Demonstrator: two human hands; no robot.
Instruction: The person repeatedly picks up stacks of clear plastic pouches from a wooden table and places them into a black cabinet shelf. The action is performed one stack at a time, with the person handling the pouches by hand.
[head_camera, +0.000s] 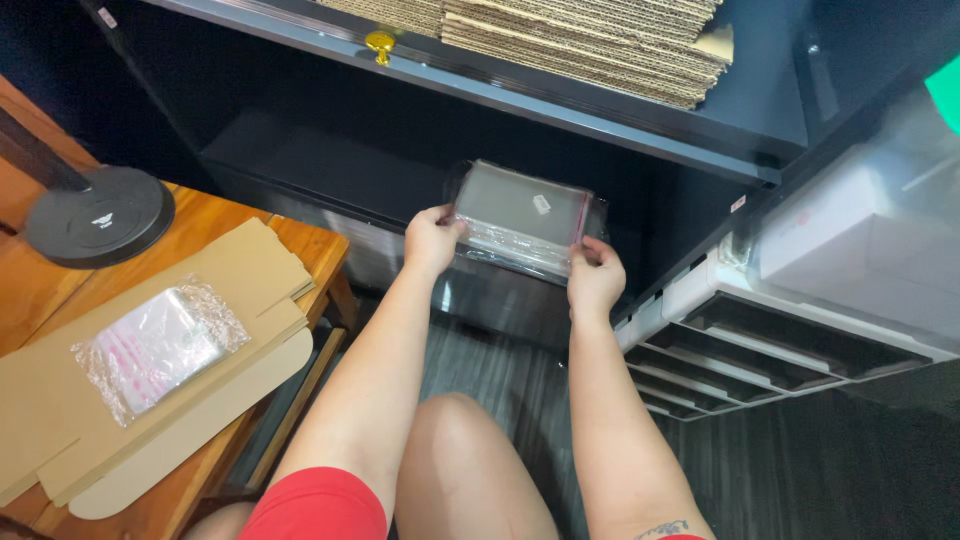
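Note:
Both my hands hold a stack of clear plastic bags (522, 215) out in front of a dark shelf unit. My left hand (432, 240) grips the stack's left edge. On the right lower corner my right hand (594, 280) pinches it. The bags are see-through with a red strip along the right side and a small white tag on top. My knee shows below, between my forearms.
A wooden table (210, 215) at left carries flat cardboard box blanks (150, 430), a crinkled clear bag pack (158, 345) and a round black lamp base (98, 215). Corrugated cardboard (600, 45) lies stacked on the dark shelf (480, 90). White plastic drawers (780, 330) stand at right.

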